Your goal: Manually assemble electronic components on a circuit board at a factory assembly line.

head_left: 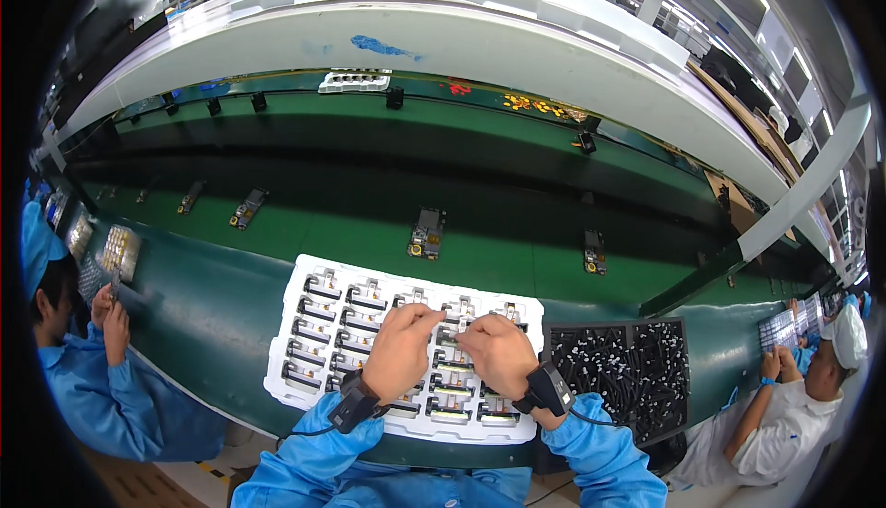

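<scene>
Above the white tray [280,360], the left hand [403,349] and right hand [501,353] have bent fingers; I cannot tell whether either grips anything. Small dark parts [320,312] lie in the tray's rows, and a black bin [686,374] sits just right of it.

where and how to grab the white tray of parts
Likely hold the white tray by its left and near rims, coming from the left and front: it lies flat, parts fill its middle, and a black bin crowds its right side.
</scene>
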The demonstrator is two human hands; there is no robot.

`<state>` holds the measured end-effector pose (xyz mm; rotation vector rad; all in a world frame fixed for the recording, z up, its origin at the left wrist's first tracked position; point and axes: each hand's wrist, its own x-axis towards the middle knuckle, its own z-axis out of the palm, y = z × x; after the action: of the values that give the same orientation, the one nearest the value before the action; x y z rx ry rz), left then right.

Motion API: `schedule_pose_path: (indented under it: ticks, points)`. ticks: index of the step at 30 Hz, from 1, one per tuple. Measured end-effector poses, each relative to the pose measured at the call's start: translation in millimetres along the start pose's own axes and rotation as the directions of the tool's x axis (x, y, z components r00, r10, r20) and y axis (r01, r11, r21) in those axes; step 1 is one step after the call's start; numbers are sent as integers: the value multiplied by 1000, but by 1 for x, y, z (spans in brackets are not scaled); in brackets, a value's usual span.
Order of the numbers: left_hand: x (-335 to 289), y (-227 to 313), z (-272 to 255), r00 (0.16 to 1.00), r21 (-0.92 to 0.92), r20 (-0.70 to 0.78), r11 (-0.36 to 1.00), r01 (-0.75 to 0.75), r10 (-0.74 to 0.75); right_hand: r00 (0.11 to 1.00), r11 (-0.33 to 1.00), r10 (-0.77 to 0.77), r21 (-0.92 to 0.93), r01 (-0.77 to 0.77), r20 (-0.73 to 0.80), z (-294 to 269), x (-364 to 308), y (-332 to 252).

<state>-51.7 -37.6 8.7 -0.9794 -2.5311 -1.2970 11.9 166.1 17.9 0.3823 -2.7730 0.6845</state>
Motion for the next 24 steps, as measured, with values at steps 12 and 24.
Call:
schedule_pose_path:
  ticks: [12,24]
  points:
    - [0,2,6,999,9,3,999,-41,41,947,951,304,33,-309,107,-17,14,0]
    - [0,3,12,997,124,47,990,-65,59,944,938,319,-170,-301,88,-21,37,1]
